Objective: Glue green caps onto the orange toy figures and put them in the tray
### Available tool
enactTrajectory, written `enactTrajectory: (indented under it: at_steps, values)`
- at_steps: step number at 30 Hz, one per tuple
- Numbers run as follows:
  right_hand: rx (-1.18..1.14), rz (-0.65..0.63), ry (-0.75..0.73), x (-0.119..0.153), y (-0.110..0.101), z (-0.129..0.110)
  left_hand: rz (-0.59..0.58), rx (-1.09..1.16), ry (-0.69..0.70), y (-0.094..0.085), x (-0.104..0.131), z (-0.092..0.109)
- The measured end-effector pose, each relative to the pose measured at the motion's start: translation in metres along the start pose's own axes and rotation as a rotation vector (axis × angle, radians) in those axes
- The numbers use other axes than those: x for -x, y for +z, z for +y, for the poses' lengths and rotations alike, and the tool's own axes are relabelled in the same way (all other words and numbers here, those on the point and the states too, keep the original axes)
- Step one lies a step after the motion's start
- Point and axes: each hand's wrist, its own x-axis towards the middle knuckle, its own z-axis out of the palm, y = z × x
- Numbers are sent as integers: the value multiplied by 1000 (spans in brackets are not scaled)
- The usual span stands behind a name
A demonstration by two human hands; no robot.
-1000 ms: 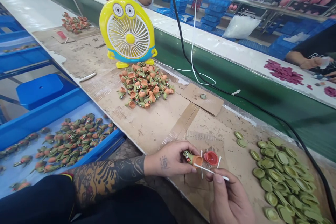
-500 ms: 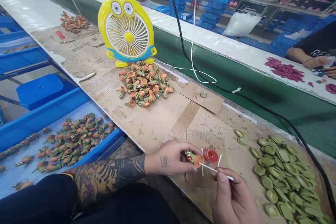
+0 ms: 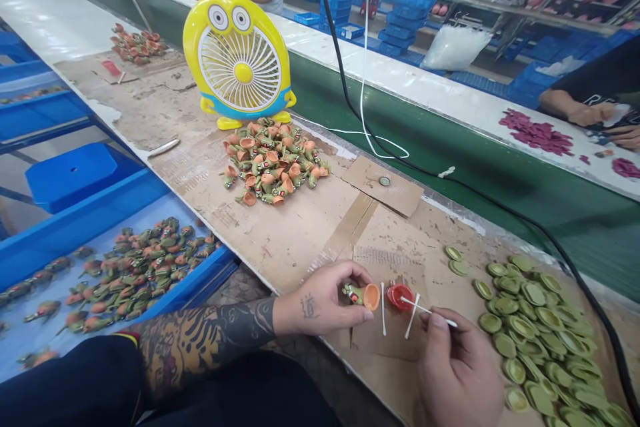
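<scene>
Between the thumb and fingers of my left hand (image 3: 327, 300) is a small green and orange figurine (image 3: 364, 295), its hollow orange opening facing right. My right hand (image 3: 457, 367) pinches a white cotton swab (image 3: 435, 315), whose far tip dips into a small red pot (image 3: 400, 296) of red liquid. Two more swabs lie by the pot: one loose swab (image 3: 383, 310) on its left and another (image 3: 412, 317) at its right edge. To the right of my right hand spreads a pile of olive-green oval pieces (image 3: 537, 327).
A heap of similar figurines (image 3: 275, 163) lies before a yellow fan (image 3: 239, 60). More figurines fill a blue tray (image 3: 200, 280) at lower left. A black cable (image 3: 500, 210) runs along the right. Across the conveyor, a co-worker's hands (image 3: 595, 113) work near dark pink pieces (image 3: 537, 132).
My right hand has moved the swab's tip from the figurine's orange opening into the red pot. My left hand, still holding the figurine, has shifted slightly left.
</scene>
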Motion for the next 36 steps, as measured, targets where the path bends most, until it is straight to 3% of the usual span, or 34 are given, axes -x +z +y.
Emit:
enactTrajectory:
  at_steps: [3,8,12,15,18,22,28,36]
  values:
    - [136,-47,11,-5,1,9,-21,-36,31,-2,0,0]
    - [205,-92,-77,-8,6,11,-53,226,-136,0,1,-4]
    - [199,-93,-97,-8,5,16,-77,344,-191,1,0,-6]
    - [131,-41,-29,-3,1,11,-80,353,-197,0,-1,-8]
    - [-97,39,21,4,-2,-6,-90,357,-187,0,-2,-9]
    - [-334,-9,-23,12,-2,-28,-111,335,-168,-1,-2,-7]
    - [-291,-142,-71,15,-1,-21,-132,339,-172,-1,-2,-6]
    - [-276,-121,-99,13,2,-21,-126,331,-161,1,-3,-6]
